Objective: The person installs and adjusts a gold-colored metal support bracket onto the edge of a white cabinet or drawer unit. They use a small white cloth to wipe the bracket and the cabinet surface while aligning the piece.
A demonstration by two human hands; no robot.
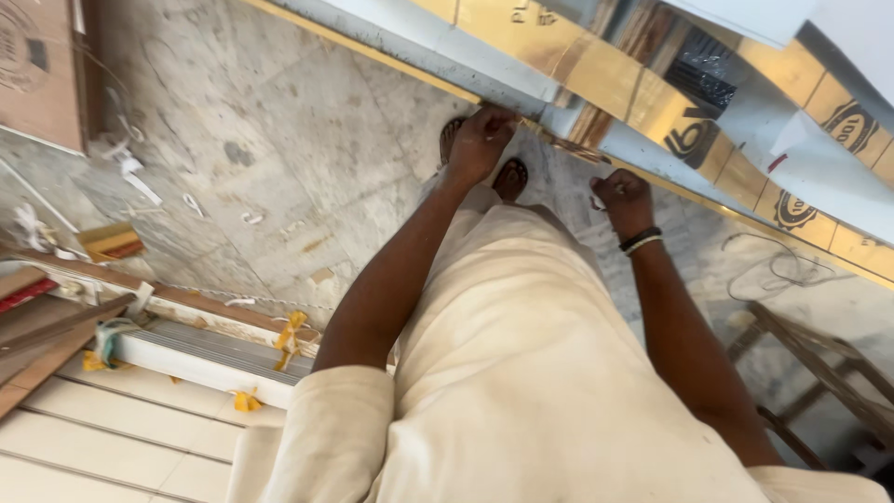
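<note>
I look down along my cream garment at my feet in sandals on a marble floor. My left hand point(480, 142) pinches the lower edge of a white panel point(424, 42) trimmed with a gold strip point(568, 61), where a thin strip of gold film point(573, 147) peels away. A little right and lower, my right hand point(622, 200), with dark and light bands on its wrist, is closed in a fist just below the same edge, near the loose end of the film. What it holds, if anything, is hidden.
White moulded panels point(130, 419) tied with yellow tape lie at the lower left with wooden strips. Scraps of tape litter the floor point(279, 140). A cardboard box point(37, 70) stands top left. A wooden frame point(819, 373) and a loose wire point(773, 275) lie at right.
</note>
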